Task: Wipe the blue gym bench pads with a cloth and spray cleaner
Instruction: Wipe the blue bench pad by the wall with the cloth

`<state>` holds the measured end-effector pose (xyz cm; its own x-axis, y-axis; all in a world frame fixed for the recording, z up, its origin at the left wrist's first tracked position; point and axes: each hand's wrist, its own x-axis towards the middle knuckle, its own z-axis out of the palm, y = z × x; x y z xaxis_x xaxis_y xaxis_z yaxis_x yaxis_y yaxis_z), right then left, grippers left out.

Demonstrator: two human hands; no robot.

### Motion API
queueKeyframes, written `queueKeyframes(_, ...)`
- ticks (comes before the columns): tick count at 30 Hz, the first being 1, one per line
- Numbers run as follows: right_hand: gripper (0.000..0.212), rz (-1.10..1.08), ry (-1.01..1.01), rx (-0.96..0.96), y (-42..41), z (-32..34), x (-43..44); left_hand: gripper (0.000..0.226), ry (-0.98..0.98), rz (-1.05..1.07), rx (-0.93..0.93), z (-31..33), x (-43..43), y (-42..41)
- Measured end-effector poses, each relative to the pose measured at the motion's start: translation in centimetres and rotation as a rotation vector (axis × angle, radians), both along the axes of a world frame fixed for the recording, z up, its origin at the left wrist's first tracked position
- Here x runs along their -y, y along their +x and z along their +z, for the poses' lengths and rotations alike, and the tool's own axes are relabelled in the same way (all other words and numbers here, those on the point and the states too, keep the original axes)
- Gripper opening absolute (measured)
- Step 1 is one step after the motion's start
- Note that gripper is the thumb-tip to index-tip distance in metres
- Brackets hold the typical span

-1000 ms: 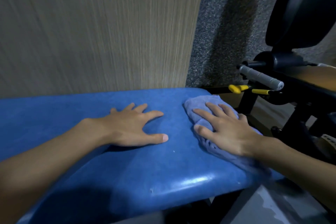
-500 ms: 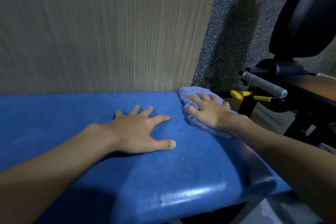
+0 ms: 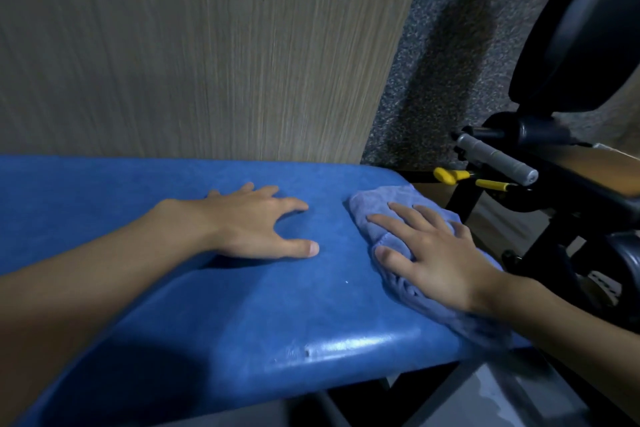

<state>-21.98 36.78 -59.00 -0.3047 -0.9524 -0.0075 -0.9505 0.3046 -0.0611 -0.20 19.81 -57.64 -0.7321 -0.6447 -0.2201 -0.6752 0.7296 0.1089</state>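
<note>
Looking down from the head camera, I take the biggest thing first: a pale wood-grain wall panel (image 3: 207, 45) rising behind the long blue padded vinyl bench (image 3: 242, 305). To the right stands a black padded exercise machine (image 3: 571, 28) in front of a grey speckled carpeted wall (image 3: 446, 45).

My left hand (image 3: 249, 222) lies palm-down near the middle of the bench, its fingers (image 3: 291, 206) spread wide and holding nothing; I judge that it braces me. My right hand (image 3: 440, 260) lies flat on the crumpled lavender microfibre cloth (image 3: 384, 204) at the right end of the bench. Those fingers (image 3: 388, 222) are straight and fanned, pressing the cloth down rather than gripping it.

I judge this to be the wiping step. To do it well I should keep the palm flat, press evenly, run overlapping strokes along the pad, and carry the cloth over the rounded edges, where its far corner nearly overhangs. The glossy front rim looks likely to hold grime.

Beyond the cloth, a grey ribbed cylindrical handle (image 3: 495, 158) juts from the machine, with yellow plastic tabs (image 3: 446, 176) just below it.

Counted: one blue pad in view, one cloth, two hands, one grey handle, two yellow tabs. No spray cleaner shows anywhere.
</note>
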Motion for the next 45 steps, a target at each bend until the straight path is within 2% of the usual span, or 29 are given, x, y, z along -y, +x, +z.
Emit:
queueKeyframes(4, 0.053, -0.045, -0.016, -0.023, -1.9, -0.1, 6.8, 0.091, 0.000, -0.026, 0.037, -0.4, 0.2, -0.3)
queueKeyframes(8, 0.049, -0.098, -0.025, -0.012, -2.9, 0.2, 13.6, 0.088, -0.029, -0.033, 0.056, -0.8, 0.0, -0.3)
queueKeyframes(11, 0.047, -0.137, -0.052, 0.019, -3.0, 0.2, 15.0, 0.088, -0.025, -0.029, 0.050, -0.9, 0.0, -0.1)
queueKeyframes(15, 0.052, -0.095, -0.043, 0.004, -2.2, -0.3, 12.3, 0.088, -0.025, -0.021, 0.047, -0.6, -0.2, -0.2)
queueKeyframes(19, 0.054, -0.030, -0.039, 0.003, 0.7, -0.3, 5.6, 0.088, -0.004, -0.001, 0.027, -0.4, -0.3, -0.1)
queueKeyframes(23, 0.077, 0.031, 0.005, -0.026, 3.5, -0.1, -1.9, 0.088, 0.011, 0.002, 0.014, -0.3, -0.5, 0.2)
queueKeyframes(27, 0.080, 0.041, 0.005, -0.045, 4.0, 0.0, -3.0, 0.085, -0.019, 0.003, -0.012, 0.0, -0.2, 0.8)
queueKeyframes(33, 0.081, 0.029, -0.015, -0.015, 2.0, -0.1, 3.5, 0.085, -0.024, 0.023, 0.034, -0.7, 0.7, 1.9)
queueKeyframes(37, 0.053, -0.031, -0.046, -0.035, 0.1, -0.3, 11.6, 0.085, -0.048, 0.010, 0.049, -0.9, 0.7, 1.6)
queueKeyframes(39, 0.049, -0.065, -0.059, -0.016, -0.3, -0.1, 14.7, 0.085, -0.051, 0.007, 0.053, -1.0, 0.7, 1.7)
queueKeyframes(45, 0.048, -0.083, -0.077, 0.022, 0.0, -0.4, 14.5, 0.085, -0.042, 0.019, 0.056, -0.7, 0.6, 1.7)
